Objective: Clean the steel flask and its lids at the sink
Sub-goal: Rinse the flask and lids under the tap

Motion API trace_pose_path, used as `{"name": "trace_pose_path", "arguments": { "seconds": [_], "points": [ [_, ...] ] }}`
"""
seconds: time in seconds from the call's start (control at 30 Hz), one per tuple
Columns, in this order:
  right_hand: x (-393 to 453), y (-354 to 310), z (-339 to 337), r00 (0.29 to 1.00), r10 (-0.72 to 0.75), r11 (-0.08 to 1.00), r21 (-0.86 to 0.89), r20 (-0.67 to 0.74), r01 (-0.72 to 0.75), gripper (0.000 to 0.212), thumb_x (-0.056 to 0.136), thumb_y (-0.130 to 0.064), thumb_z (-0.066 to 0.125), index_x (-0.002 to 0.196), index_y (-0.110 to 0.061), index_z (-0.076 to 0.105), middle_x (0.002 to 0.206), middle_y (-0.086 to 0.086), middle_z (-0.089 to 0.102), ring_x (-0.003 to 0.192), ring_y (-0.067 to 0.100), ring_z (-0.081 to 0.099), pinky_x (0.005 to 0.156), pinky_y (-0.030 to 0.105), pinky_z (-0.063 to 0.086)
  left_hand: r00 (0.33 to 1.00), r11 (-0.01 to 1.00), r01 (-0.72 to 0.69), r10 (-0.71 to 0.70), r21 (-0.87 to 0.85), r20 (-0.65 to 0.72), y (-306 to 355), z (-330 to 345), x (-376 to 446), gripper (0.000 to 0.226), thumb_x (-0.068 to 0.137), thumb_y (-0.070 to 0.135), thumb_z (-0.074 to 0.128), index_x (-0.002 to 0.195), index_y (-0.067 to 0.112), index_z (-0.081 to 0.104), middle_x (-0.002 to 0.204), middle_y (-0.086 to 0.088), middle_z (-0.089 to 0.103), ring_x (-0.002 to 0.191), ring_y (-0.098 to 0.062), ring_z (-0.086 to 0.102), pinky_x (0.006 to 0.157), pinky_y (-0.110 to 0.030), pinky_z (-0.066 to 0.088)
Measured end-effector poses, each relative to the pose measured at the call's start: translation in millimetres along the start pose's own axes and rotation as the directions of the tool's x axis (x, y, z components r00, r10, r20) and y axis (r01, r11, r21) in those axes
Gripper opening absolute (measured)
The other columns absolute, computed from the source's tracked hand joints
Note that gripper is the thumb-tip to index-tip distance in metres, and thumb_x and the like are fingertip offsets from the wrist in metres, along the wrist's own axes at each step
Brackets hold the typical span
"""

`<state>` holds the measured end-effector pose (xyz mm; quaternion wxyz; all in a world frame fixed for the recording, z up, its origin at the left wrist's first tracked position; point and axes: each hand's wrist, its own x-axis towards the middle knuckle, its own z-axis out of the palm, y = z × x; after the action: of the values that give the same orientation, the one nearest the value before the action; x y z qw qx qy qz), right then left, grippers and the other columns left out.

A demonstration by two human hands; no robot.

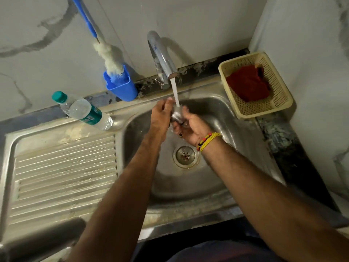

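Resting between both hands' grip: steel lid (pixel 177 115).

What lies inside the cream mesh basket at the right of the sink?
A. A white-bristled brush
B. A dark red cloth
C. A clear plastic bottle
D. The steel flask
B: a dark red cloth sits bunched in the cream basket, while the plastic bottle lies on the sink's left edge and the brush stands in the blue holder.

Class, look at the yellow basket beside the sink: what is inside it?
A crumpled red cloth lies in the basket, covering most of its floor. Something dark shows at the cloth's far edge; whatever lies beneath it is hidden.
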<state>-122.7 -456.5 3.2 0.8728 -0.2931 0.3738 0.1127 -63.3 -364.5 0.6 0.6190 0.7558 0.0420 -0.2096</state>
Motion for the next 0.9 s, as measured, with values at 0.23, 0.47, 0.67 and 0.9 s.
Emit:
{"name": "trace_pose_path", "arguments": {
  "seconds": [0.23, 0.47, 0.67, 0.9],
  "points": [
    [7, -4, -15, 0.998, 0.068, 0.996, 0.056, 0.018, -0.068, 0.045, 0.105, -0.047, 0.039, 0.092, -0.010, 0.061, 0.064, 0.006, 0.057, 0.043, 0.010, 0.047, 0.042, 0.016, 0.034, 0.990, 0.975, -0.138, 0.140, 0.174, 0.005, -5, 1, 5, 0.012, 0.102, 0.025, 0.057, 0.099, 0.021, 0.068, 0.094, -0.001, 0.069, 0.083, -0.015, 0.065, 0.076, -0.035, 0.058],
    [2, -15, -19, 0.999, -0.014, 1.000, 0.009, 0.048, 0.013, 0.031, 0.106, -0.030, 0.044, 0.088, -0.012, 0.061, 0.061, 0.001, 0.057, 0.044, 0.006, 0.052, 0.040, 0.017, 0.038, 0.966, 0.866, -0.257, 0.230, 0.430, 0.115, 0, 2, 4, 0.026, 0.091, 0.045, 0.072, 0.107, 0.029, 0.061, 0.101, 0.008, 0.067, 0.091, -0.011, 0.066, 0.080, -0.028, 0.058],
    [7, -16, -12, 0.976, -0.199, 0.936, -0.312, -0.088, 0.162, 0.019, 0.097, -0.031, 0.064, 0.088, -0.015, 0.068, 0.060, 0.000, 0.055, 0.039, 0.008, 0.042, 0.039, 0.017, 0.030, 0.984, 0.831, -0.170, 0.176, 0.529, 0.040, -5, 2, 1, 0.035, 0.094, 0.060, 0.056, 0.095, 0.025, 0.063, 0.085, 0.006, 0.065, 0.079, -0.014, 0.062, 0.065, -0.028, 0.047],
    [-2, -18, -11, 0.946, -0.284, 0.886, -0.421, -0.155, 0.197, 0.027, 0.095, -0.039, 0.066, 0.087, -0.013, 0.072, 0.061, -0.002, 0.060, 0.043, 0.009, 0.047, 0.039, 0.020, 0.040, 0.990, 0.860, -0.137, 0.138, 0.492, 0.034, -6, 6, -6, 0.041, 0.099, 0.057, 0.050, 0.102, 0.018, 0.062, 0.088, 0.004, 0.064, 0.081, -0.013, 0.063, 0.063, -0.020, 0.043]
  ]
}}
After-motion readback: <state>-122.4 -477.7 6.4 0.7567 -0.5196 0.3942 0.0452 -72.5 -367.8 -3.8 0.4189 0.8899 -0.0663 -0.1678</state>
